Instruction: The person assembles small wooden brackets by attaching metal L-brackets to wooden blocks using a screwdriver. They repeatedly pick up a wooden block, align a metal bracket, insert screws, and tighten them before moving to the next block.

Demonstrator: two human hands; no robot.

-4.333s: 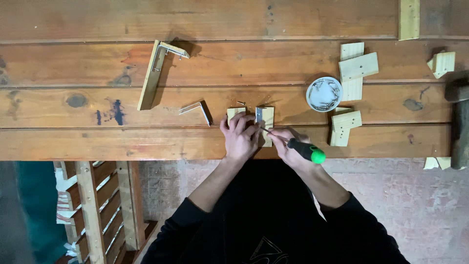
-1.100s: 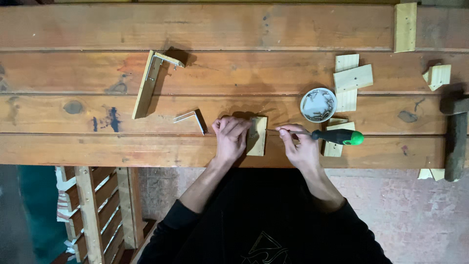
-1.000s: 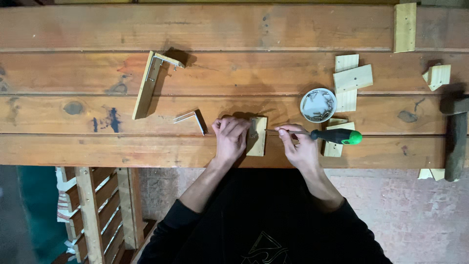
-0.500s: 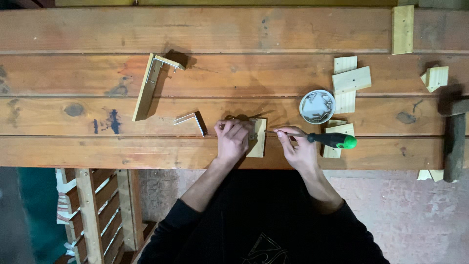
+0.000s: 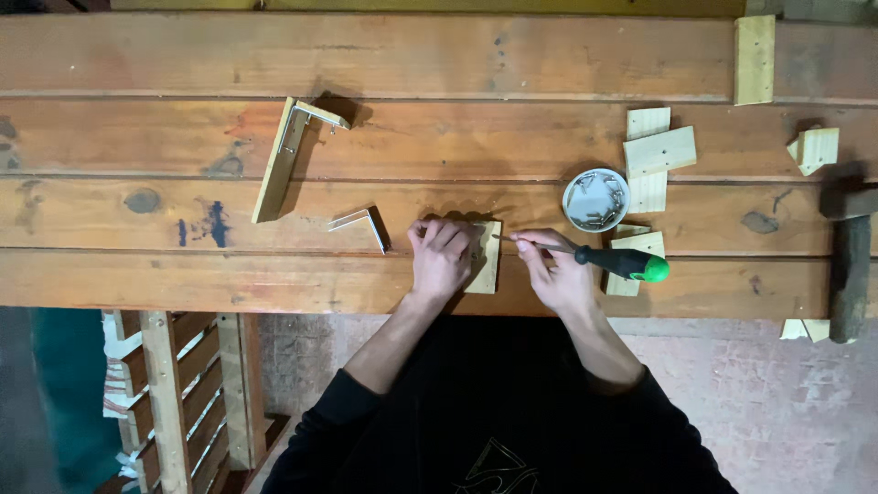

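While the person leaned over the near edge of the wooden worktop, the left hand lay with bent fingers on a small pale wood block and pressed it down near that edge. The right hand was clenched around a screwdriver with a black and green handle. It held the tool almost flat, with the handle pointing to the right and the thin metal tip touching the upper right corner of the block. Just behind the handle lay another small wood piece, partly hidden by the tool.

A little farther, to the left of the left hand, a bent metal bracket lay on the planks, close to the fingers but apart from them. Behind the right hand stood a small round white dish with little metal parts inside; I could not tell if they were screws or nails. Beside it, two flat wood pieces lay one over the other.

At the right edge a hammer with a dark handle rested. Farther to the left, a long wood strip with a metal bracket fixed to it lay tilted. At the far right, a narrow board stood across the last plank.
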